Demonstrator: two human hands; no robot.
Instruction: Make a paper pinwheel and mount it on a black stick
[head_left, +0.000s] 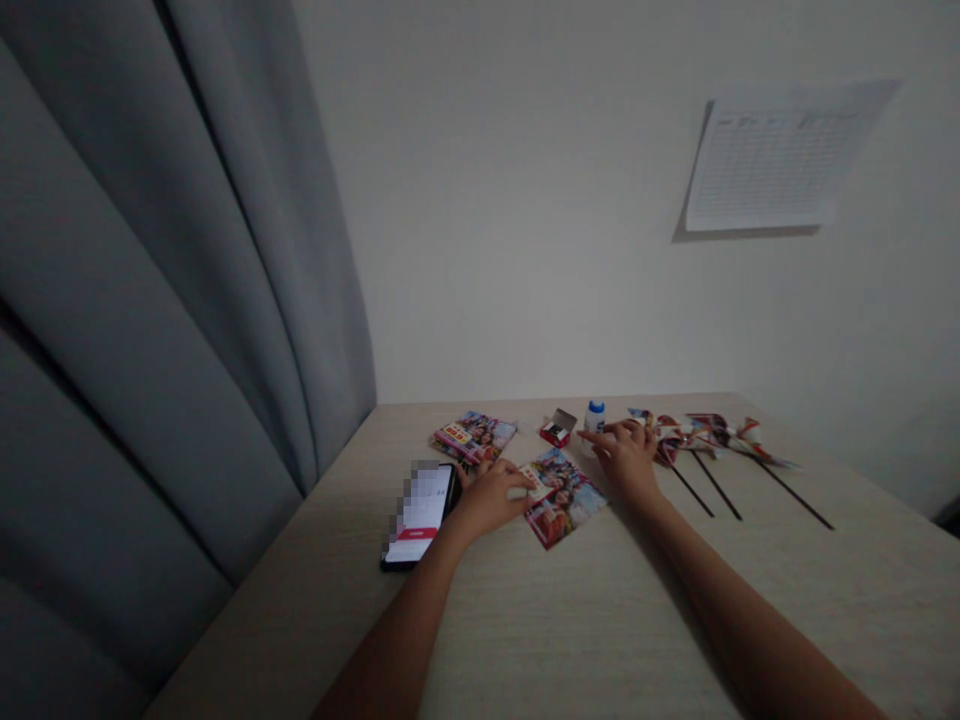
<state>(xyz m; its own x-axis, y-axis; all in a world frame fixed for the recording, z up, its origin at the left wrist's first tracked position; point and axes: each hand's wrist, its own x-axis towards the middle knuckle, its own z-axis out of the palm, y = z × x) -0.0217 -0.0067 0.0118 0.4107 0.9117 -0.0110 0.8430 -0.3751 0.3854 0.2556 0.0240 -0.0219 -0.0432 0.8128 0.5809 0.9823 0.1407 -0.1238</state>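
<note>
You had a phone (418, 516) on the desk (600, 620), left of a card (564, 498). A bottle (595, 420) stood behind it, with pinwheels (709, 440) to the right.

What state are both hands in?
Left hand: fingers on a printed paper sheet; grip unclear.
Right hand: partly open beside a white bottle; holding unclear.

Grey curtain (150, 300), phone (420, 515), ppr (787, 155) on wall (487, 200)
</note>
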